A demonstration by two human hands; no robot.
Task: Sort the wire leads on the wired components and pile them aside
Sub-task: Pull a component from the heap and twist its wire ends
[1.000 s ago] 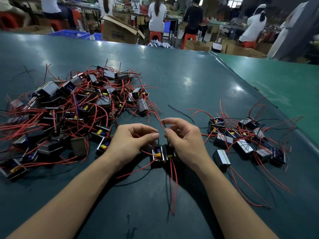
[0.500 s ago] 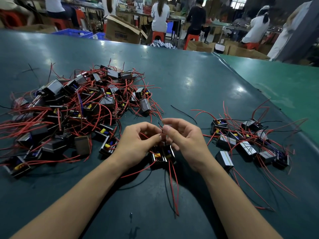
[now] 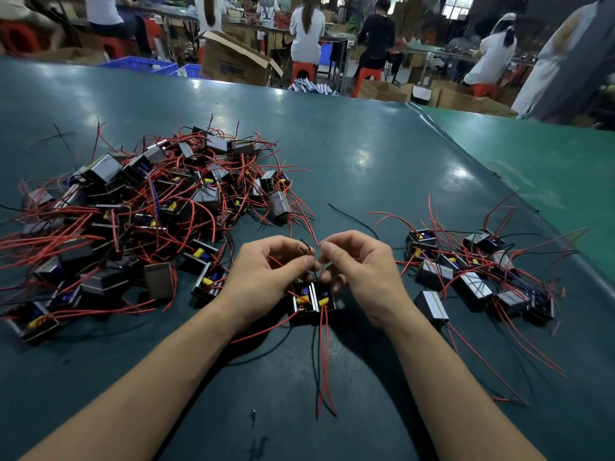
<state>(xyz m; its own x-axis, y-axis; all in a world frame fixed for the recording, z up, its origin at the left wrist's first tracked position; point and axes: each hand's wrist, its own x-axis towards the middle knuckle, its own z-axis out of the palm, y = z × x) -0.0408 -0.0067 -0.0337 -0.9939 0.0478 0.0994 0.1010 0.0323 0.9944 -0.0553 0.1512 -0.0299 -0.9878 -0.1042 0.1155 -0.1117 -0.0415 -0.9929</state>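
Both forearms reach in from the bottom edge and meet at the centre of the frame. The left hand [image 3: 271, 272] has its fingers curled, thumb and forefinger pinching thin wire leads [image 3: 324, 354] just above a component [image 3: 312, 302]. The right hand [image 3: 362, 272] mirrors it, fingers curled and thumb tip pressed against the forefinger on the same bunch of leads. The two hands sit nearly together, fingertips almost touching. The component lies on the dark green table [image 3: 366, 154] directly below the fingertips, at centre frame; it looks like two black-framed units side by side, each with a yellow part, though the fingers hide their upper edges. Red and black leads trail from it toward the bottom of the frame.

At left and upper left a big tangled heap [image 3: 133, 211] of the same black components with red leads lies close beside the left hand; too many and too tangled to count. At right a smaller pile [image 3: 476, 274] lies just beside the right wrist, roughly ten units, the exact count unclear under the wires. One loose black wire [image 3: 352, 218] lies on the table above the hands.

Along the top of the frame, five people [image 3: 307, 24] sit with backs turned at other benches, with cardboard boxes [image 3: 233, 59] and blue crates [image 3: 139, 65] near them
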